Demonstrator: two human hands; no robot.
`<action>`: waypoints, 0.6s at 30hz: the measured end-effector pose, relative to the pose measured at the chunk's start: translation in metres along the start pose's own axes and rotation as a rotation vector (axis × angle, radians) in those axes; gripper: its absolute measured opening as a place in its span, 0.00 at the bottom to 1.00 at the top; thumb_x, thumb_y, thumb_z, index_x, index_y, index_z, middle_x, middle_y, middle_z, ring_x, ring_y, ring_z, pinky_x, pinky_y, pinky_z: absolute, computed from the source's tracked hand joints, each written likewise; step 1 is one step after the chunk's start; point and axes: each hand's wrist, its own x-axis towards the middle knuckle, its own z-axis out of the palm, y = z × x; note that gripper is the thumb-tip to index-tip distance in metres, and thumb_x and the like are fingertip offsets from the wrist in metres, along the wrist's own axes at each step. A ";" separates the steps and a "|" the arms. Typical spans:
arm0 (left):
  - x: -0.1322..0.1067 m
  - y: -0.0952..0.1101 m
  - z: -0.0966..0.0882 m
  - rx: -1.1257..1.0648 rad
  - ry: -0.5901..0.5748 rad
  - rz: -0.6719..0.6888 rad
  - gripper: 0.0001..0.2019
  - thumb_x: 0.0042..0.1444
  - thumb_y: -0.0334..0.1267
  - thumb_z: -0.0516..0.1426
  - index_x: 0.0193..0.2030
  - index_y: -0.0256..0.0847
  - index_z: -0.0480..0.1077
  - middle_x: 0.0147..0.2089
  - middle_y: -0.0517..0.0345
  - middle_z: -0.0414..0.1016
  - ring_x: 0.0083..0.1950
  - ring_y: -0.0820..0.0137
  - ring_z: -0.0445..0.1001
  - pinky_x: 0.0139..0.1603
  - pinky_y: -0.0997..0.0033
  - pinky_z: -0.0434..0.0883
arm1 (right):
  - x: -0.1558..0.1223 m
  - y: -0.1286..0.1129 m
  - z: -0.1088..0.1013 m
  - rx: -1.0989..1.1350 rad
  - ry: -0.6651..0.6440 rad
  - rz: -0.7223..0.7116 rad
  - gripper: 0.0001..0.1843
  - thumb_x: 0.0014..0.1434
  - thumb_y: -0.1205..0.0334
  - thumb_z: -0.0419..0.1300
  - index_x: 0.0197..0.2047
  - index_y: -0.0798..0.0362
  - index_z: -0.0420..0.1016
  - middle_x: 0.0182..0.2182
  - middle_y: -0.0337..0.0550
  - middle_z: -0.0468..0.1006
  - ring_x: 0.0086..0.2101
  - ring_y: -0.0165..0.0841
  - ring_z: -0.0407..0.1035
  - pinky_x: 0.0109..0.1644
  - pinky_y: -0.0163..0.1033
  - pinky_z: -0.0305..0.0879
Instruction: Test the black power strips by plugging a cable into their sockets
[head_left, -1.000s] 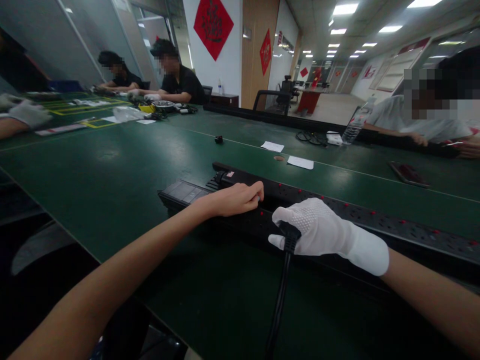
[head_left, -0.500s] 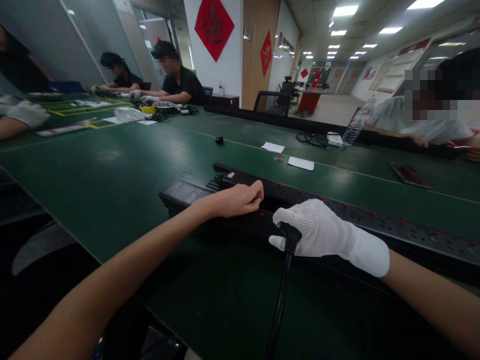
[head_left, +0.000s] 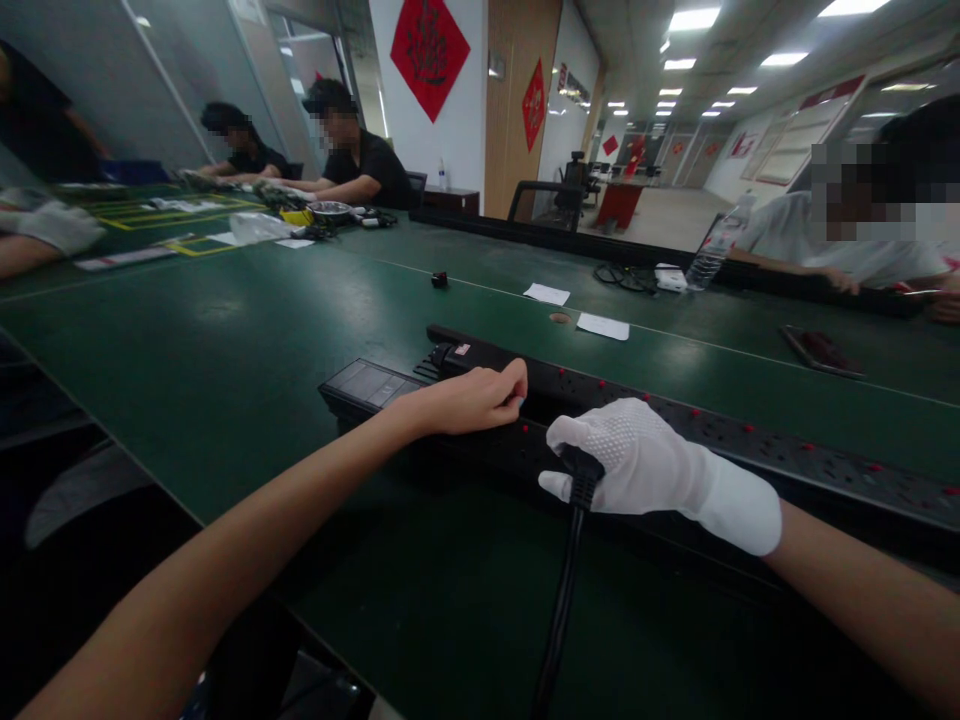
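Two long black power strips lie side by side on the green table; the nearer power strip (head_left: 375, 385) runs under both my hands. My bare left hand (head_left: 472, 397) rests on it, fingers curled down against its top. My right hand (head_left: 637, 455), in a white glove, is closed round a black plug (head_left: 579, 472) at the strip's near side. A black cable (head_left: 559, 610) hangs from the plug toward me. The farther power strip (head_left: 750, 430) has a row of small red switches.
Two white paper slips (head_left: 546, 293) and a small black part (head_left: 439, 279) lie on the green table (head_left: 225, 340) beyond the strips. A dark phone (head_left: 817, 350) and a water bottle (head_left: 712, 255) are at the right. Other people sit at the far left and right.
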 end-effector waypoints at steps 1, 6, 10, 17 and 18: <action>0.000 0.000 0.000 0.001 0.000 -0.002 0.07 0.56 0.36 0.46 0.41 0.38 0.55 0.33 0.56 0.69 0.31 0.74 0.66 0.33 0.73 0.59 | 0.000 0.000 0.000 0.000 0.000 -0.002 0.18 0.55 0.46 0.49 0.32 0.52 0.67 0.20 0.36 0.68 0.22 0.25 0.61 0.26 0.32 0.50; 0.000 0.000 0.000 -0.024 0.014 0.002 0.06 0.55 0.34 0.46 0.40 0.38 0.55 0.32 0.57 0.68 0.30 0.75 0.66 0.31 0.75 0.59 | 0.000 0.000 -0.002 -0.003 0.006 -0.011 0.18 0.56 0.46 0.49 0.33 0.52 0.67 0.19 0.36 0.68 0.22 0.25 0.61 0.26 0.32 0.49; 0.001 -0.001 0.001 -0.043 0.034 0.008 0.06 0.54 0.34 0.48 0.39 0.38 0.55 0.30 0.59 0.67 0.28 0.76 0.65 0.28 0.77 0.58 | 0.001 -0.004 -0.002 -0.042 0.016 0.020 0.20 0.55 0.44 0.49 0.32 0.52 0.67 0.19 0.37 0.69 0.21 0.26 0.62 0.25 0.32 0.49; 0.001 0.000 0.000 -0.027 0.011 0.002 0.06 0.52 0.34 0.48 0.38 0.38 0.56 0.28 0.60 0.66 0.26 0.77 0.62 0.27 0.76 0.56 | 0.001 -0.011 0.004 -0.163 0.170 0.066 0.16 0.55 0.49 0.49 0.28 0.53 0.67 0.18 0.37 0.70 0.19 0.26 0.62 0.24 0.33 0.48; 0.001 0.000 0.000 -0.022 0.009 0.002 0.06 0.52 0.34 0.48 0.38 0.38 0.56 0.28 0.60 0.66 0.26 0.77 0.62 0.27 0.76 0.56 | 0.000 -0.011 0.004 -0.175 0.213 0.062 0.15 0.55 0.50 0.50 0.29 0.53 0.68 0.17 0.37 0.70 0.19 0.27 0.62 0.24 0.33 0.49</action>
